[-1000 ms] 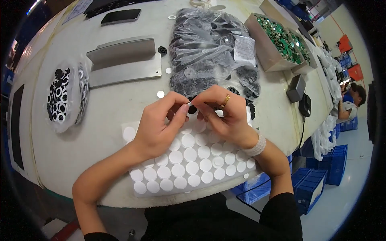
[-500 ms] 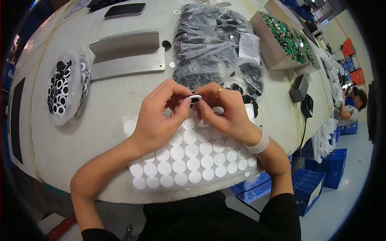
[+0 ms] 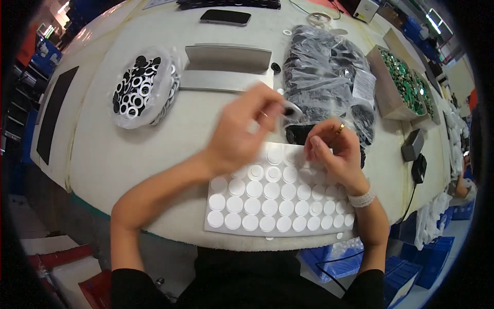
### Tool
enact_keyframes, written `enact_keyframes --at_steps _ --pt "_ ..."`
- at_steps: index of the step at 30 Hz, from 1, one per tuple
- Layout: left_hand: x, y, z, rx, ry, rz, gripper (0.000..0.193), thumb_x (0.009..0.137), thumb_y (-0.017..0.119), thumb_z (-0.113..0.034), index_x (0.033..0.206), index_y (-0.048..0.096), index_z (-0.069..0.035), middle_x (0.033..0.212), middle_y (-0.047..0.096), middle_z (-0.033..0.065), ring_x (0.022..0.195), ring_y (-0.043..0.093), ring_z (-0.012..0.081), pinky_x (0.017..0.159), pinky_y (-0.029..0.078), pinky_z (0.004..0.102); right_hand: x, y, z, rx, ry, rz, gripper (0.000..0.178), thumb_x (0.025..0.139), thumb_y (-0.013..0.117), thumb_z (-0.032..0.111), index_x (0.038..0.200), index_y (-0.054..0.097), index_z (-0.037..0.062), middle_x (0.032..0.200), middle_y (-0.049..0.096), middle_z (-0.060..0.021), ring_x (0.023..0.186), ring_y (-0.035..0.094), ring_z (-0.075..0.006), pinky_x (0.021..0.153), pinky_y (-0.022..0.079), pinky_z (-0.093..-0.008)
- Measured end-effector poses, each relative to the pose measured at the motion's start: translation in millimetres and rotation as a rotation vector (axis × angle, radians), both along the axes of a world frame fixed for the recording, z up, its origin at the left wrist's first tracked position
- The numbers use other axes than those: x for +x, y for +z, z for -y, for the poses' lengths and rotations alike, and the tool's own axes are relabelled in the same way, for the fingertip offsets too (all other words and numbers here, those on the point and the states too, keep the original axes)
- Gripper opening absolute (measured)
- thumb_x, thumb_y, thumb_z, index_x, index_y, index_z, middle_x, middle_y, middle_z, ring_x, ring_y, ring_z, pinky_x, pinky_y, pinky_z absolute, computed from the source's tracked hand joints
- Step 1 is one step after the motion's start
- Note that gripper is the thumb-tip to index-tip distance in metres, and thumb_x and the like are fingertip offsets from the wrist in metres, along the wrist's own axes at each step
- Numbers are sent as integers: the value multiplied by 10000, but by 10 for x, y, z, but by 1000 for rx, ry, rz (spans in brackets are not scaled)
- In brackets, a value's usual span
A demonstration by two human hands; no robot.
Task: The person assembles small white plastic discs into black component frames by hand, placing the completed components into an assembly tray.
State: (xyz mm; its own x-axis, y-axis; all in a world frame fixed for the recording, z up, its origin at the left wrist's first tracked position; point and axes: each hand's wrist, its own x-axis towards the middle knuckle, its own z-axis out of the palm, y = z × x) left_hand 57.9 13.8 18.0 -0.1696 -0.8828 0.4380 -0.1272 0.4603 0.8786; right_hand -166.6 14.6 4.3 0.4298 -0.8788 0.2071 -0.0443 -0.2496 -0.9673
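My left hand point(image 3: 246, 126), blurred by motion, pinches a small round black piece with a white rim point(image 3: 292, 109) at its fingertips, raised over the table. To its right is my right hand point(image 3: 335, 152), above the far right part of a sheet of round white stickers point(image 3: 269, 207). Its thumb and fingers are curled together; whatever may be between them is hidden. The sheet lies near the front edge, with several rows of white discs on it. Just beyond my hands rests a clear plastic bag of black parts point(image 3: 324, 72).
At left stands a plastic bag of black and white rings point(image 3: 136, 87). A bent metal stand point(image 3: 226, 59) and a phone point(image 3: 225, 17) lie farther back. Boxes of green circuit boards point(image 3: 399, 82) and a small dark grey block point(image 3: 412, 145) are at right. Blue crates point(image 3: 435, 262) sit below.
My hands have separated. The left has moved away from the right, taking the black and white piece with it. The view has shifted, so the table's things appear farther right.
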Motion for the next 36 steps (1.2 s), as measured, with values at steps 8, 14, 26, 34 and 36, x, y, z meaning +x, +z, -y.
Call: enact_keyframes --at_steps 8,14,26,34,36 --pt "2334 276 58 -115 639 854 132 954 562 -128 1000 601 -11 852 554 -20 708 450 41 600 358 198 -696 493 354 -481 -230 -727 132 787 649 95 909 666 48 739 675 -86 582 640 -227 571 496 -297" --pt "1737 191 308 -272 620 379 162 945 547 -122 1070 575 -22 893 587 0 695 477 64 576 369 215 -906 108 354 -407 -225 -998 265 728 745 136 956 682 17 775 642 -131 744 628 -298 684 494 -377" --pt "-781 -146 117 -2 -225 326 227 868 630 -125 1072 580 -39 891 558 50 599 447 110 560 399 255 -823 54 536 -762 -389 -694 126 788 709 122 895 719 56 850 652 -83 753 642 -255 654 506 -347" --pt "-701 -180 85 -64 -377 205 177 949 510 -124 910 609 17 722 536 117 610 508 244 587 414 328 -436 172 -103 20 -152 72 130 850 696 68 955 676 -6 791 683 -44 673 628 -70 602 515 -217" --pt "-678 -182 75 -78 -425 245 190 948 515 -135 876 607 16 706 545 125 618 523 262 593 420 352 -506 99 -224 -98 -220 -57 125 846 688 57 959 678 5 793 673 -50 670 633 -99 602 514 -232"
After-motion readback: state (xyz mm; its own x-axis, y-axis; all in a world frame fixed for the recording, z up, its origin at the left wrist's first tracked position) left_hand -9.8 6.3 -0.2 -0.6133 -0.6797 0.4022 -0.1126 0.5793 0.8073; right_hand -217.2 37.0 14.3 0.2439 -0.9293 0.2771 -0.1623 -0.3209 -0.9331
